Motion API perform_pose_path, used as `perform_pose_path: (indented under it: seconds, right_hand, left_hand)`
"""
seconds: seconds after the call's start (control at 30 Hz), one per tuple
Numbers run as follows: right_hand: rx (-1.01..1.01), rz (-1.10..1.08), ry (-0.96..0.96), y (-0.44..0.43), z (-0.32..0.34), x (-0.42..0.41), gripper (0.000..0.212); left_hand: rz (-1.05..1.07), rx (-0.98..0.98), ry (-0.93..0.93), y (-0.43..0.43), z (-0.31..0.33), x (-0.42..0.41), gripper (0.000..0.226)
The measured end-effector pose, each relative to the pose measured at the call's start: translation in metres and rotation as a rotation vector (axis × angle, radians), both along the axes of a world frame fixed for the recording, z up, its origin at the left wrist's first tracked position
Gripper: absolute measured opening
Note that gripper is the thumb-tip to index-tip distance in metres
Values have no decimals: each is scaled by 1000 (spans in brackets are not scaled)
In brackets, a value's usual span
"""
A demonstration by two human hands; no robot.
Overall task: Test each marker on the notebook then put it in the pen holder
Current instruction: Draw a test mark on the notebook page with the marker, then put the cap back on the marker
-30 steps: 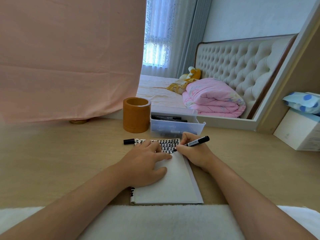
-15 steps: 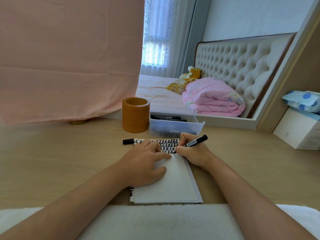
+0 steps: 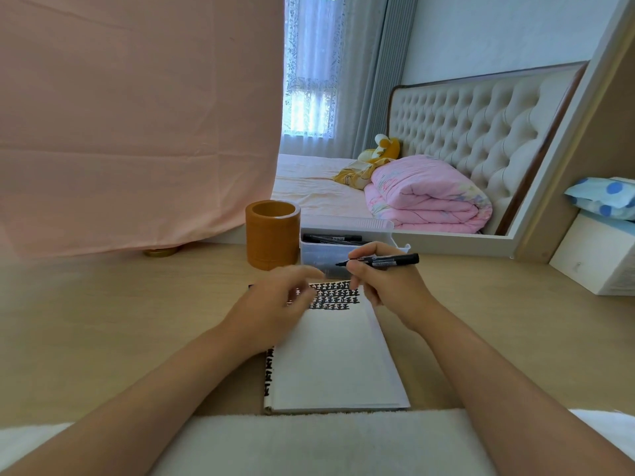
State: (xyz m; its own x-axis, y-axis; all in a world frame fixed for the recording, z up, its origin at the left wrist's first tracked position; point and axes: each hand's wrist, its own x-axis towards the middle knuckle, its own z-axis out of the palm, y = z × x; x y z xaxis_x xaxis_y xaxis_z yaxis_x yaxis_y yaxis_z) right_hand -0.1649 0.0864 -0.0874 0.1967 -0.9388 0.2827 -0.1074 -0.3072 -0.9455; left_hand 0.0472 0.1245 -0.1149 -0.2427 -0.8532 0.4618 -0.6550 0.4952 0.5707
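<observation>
Right hand (image 3: 388,283) grips 1 black marker (image 3: 381,261), thumb and fingers curled round the barrel. Cap off, tip points left, barrel about level, held above the far end of the notebook (image 3: 336,359) with the tip clear of the paper.
Left hand (image 3: 275,304) blurred, fingers loosely out over the notebook's top-left corner, nothing seen in it. Can't tell if it touches the page.
Notebook lies open on the table (image 3: 103,321), white page up, rows of black marks (image 3: 335,297) along its far edge. The left hand covers part of them.
Pen holder (image 3: 272,235): orange-brown cylinder, upright, beyond the notebook, just left of a clear plastic bin (image 3: 323,257). More black markers (image 3: 331,239) lie in the bin. The right hand blocks the bin's right part.
Around: pink cloth (image 3: 137,115) hangs at back left, a gold round thing (image 3: 161,251) under its hem. White box (image 3: 591,259) far right with a blue dotted pack (image 3: 604,197) on top. White fleecy strip (image 3: 309,441) along the near table edge. Behind: bed with folded pink quilt (image 3: 426,197), yellow soft toy (image 3: 381,149), tufted headboard (image 3: 481,125).
Writing: white label on the held marker's barrel, print too small to read. Same for the markers in the bin.
</observation>
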Motion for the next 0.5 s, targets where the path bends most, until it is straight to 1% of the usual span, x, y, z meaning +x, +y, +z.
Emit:
perform_pose_path:
  seconds: [0.07,0.13,0.2,0.27,0.33,0.4,0.47,0.5]
  right_hand:
    - [42,69,-6,1,1,4,13]
    - [64,118,16,0,0,6,25]
    - [53,169,58,0,-3,7,34]
    - [83,222,56,1,-4,8,40]
    - [193,279,-33,1,-1,8,41]
    - [294,344,-118,1,2,9,39]
    - [319,374,-141,2,4,9,36]
    - [299,356,-115,2,4,10,32]
  left_hand:
    - [114,-88,-10,-8,0,12,23]
    - [233,-133,-110,-16,-1,26,22]
    - [336,-104,-229,-23,-6,39,25]
    - [401,-10,-310,-27,-12,49,31]
    - [421,79,-354,-29,-17,55,32]
    - [432,123,-368,-30,-18,57,29]
    - [464,119,-381,-30,-17,58,25]
    - [476,96,-366,-29,-16,57,23]
